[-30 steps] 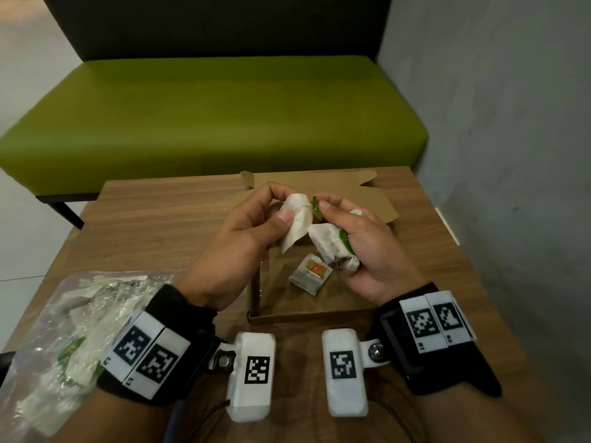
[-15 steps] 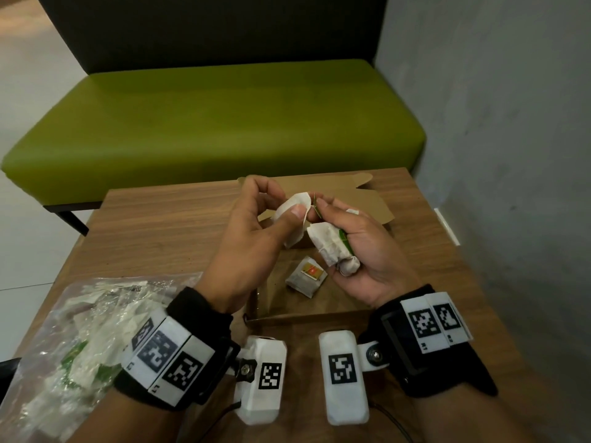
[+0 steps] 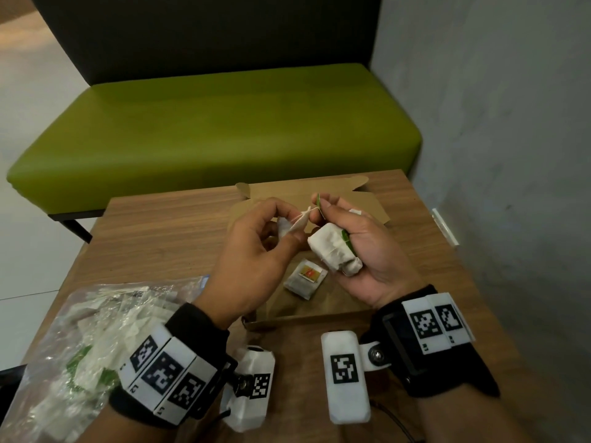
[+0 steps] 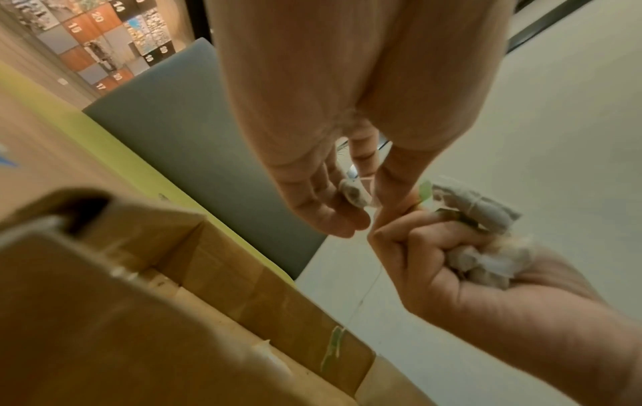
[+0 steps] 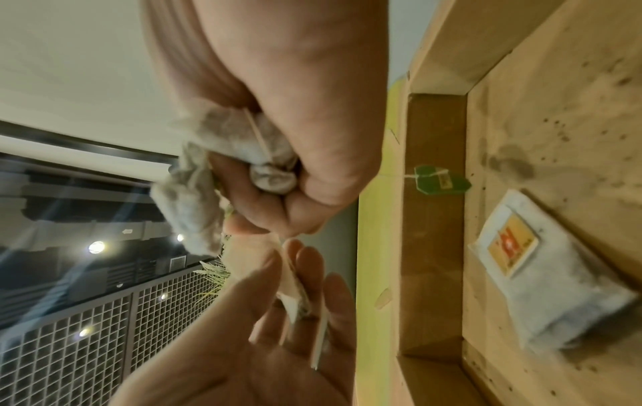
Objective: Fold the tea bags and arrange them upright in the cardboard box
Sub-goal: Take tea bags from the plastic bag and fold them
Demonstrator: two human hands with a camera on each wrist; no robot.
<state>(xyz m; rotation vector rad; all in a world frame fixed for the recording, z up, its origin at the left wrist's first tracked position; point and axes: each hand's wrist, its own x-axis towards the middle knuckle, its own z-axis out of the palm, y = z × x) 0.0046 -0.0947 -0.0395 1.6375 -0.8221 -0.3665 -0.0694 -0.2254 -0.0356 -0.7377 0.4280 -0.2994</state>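
Above the open cardboard box [image 3: 335,311], my left hand [image 3: 289,225] pinches a white tea bag [image 3: 299,220] between thumb and fingers. My right hand [image 3: 323,206] pinches that bag's green tag [image 3: 318,199] at the fingertips, and its palm and lower fingers grip a bundle of folded tea bags [image 3: 332,254]. A thin string runs between the tag and the bag. One tea bag with an orange tag [image 3: 305,278] lies flat on the box floor. The right wrist view shows this flat bag [image 5: 555,296] and a loose green tag [image 5: 441,181] against the box wall.
A clear plastic bag [image 3: 80,346] of more tea bags lies on the wooden table [image 3: 166,238] at the near left. The box lid [image 3: 361,199] lies flat behind the hands. Beyond the table stands a green bench [image 3: 224,129]; a grey wall [image 3: 511,155] is on the right.
My left hand has turned its tea bag edge-on and narrower. My right fingertips have lifted the green tag slightly up and away from it. The bundle has stayed in the right palm.
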